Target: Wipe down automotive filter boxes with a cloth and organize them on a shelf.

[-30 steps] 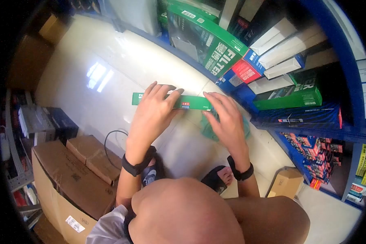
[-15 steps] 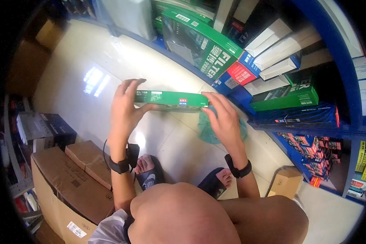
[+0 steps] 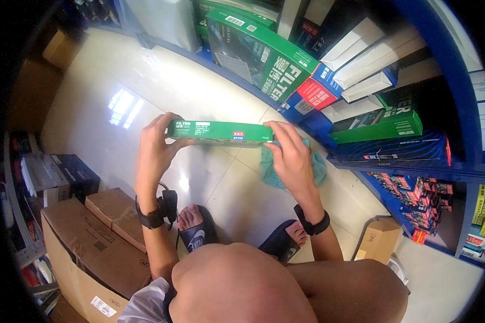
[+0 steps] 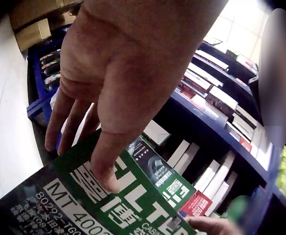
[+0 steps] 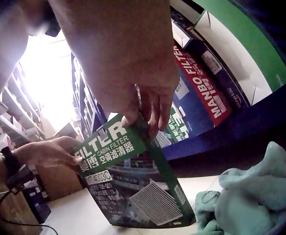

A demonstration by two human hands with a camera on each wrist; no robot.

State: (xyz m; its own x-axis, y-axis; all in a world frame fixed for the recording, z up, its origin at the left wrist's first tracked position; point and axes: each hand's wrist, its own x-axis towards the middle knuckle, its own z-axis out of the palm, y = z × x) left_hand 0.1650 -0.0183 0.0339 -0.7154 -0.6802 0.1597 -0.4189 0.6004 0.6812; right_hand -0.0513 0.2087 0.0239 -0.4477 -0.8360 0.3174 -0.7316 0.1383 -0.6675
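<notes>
A green and black cabin filter box [image 3: 215,131] is held level above the floor in the head view, its narrow printed side facing up. My left hand [image 3: 157,148] grips its left end; in the left wrist view the thumb [image 4: 105,166] lies over the lettered front face, with the fingers behind the box. At the other end, my right hand [image 3: 293,161] pinches the corner between thumb and fingers. From the right wrist, the box [image 5: 133,186] shows its front with a filter picture, and its lower edge appears close to the floor.
A teal cloth [image 3: 307,169] lies on the floor beyond my right hand. Blue shelving [image 3: 415,171] on the right holds several filter boxes, including a large green one [image 3: 258,62]. Brown cartons [image 3: 91,242] stand at my left, and a smaller carton [image 3: 380,239] is near my right foot.
My left hand has slid from over the box's middle to its left end, uncovering the printed side. The right hand keeps its hold at the right end.
</notes>
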